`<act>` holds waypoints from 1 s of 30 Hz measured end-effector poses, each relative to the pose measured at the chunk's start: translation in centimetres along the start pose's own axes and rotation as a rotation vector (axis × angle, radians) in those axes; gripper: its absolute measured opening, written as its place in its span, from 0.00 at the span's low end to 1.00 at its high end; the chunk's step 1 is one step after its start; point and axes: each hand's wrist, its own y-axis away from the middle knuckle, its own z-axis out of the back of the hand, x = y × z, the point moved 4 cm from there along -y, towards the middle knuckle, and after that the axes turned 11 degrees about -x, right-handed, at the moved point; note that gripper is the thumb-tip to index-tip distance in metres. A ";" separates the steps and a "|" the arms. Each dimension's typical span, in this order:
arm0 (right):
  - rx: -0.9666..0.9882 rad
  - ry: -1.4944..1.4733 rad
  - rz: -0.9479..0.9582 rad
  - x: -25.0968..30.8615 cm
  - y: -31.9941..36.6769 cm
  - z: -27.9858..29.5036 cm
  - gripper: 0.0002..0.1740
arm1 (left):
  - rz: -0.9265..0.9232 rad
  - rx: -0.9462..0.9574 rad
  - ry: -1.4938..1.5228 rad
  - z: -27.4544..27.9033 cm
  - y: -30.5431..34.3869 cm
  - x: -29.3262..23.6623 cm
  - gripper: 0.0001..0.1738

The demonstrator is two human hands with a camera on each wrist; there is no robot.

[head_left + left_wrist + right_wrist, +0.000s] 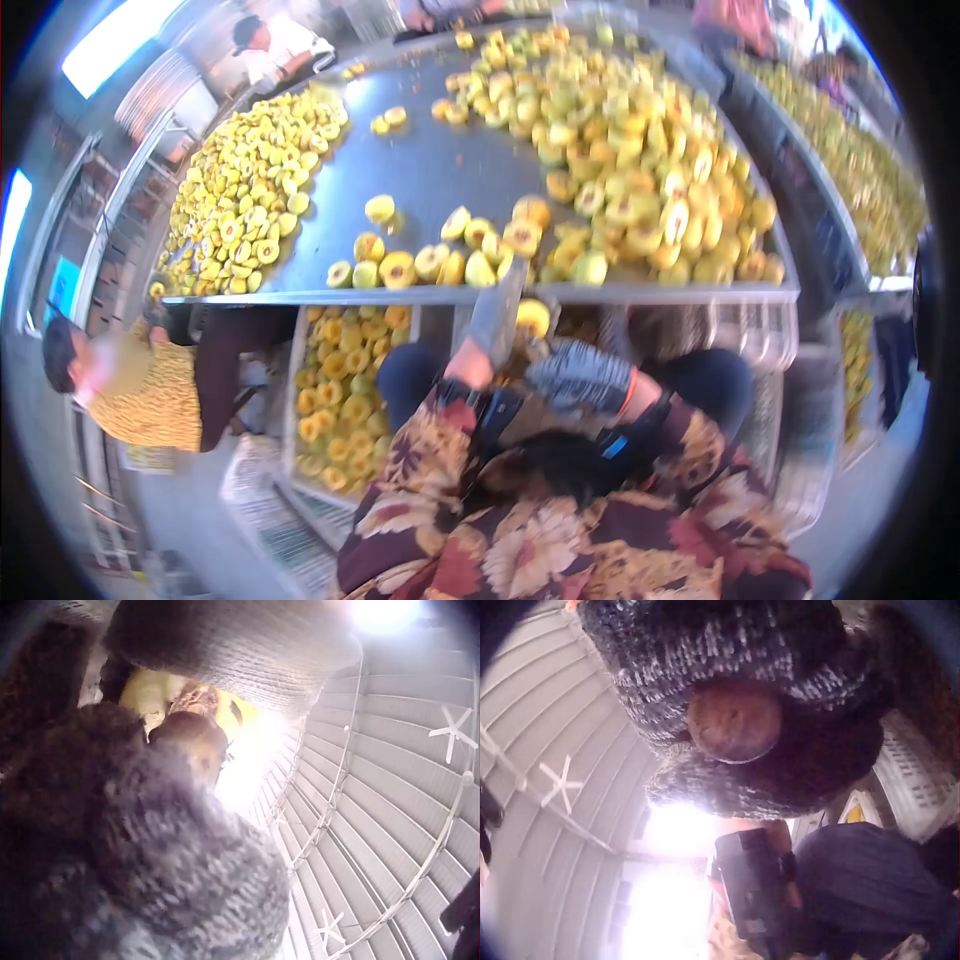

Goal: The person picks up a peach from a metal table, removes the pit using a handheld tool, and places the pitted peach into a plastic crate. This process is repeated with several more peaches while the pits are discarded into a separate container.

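Observation:
My left hand (497,312), in a grey glove, holds a halved yellow peach-like fruit (532,318) just below the table's front edge. In the left wrist view the fruit's cut face (196,699) shows a brown centre. My right hand (580,378), in a dark knit glove with an orange cuff edge, grips a tool whose round brown handle end (735,724) sticks out of the fist. A brownish tool part (191,742) reaches up to the fruit; its working tip is hidden. Several fruit halves (430,262) lie along the edge beyond my hands.
The metal table (430,170) bears a large fruit heap (640,150) on the right and another (250,190) at left. Below stand a crate of pitted halves (345,400) and white crates (755,335). A person (140,390) sits at left; more people are across the table.

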 end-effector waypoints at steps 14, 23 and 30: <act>0.147 -0.194 -0.194 -0.3 -0.7 1.0 0.12 | -0.107 -0.001 0.180 -1.1 -0.4 -1.0 0.30; -0.132 0.292 0.100 1.4 0.2 -1.3 0.09 | 0.088 -0.115 0.343 -1.2 -0.3 0.0 0.27; -0.172 0.126 0.069 -0.2 -1.7 5.0 0.15 | 0.144 -0.054 0.315 -0.8 -1.2 2.0 0.24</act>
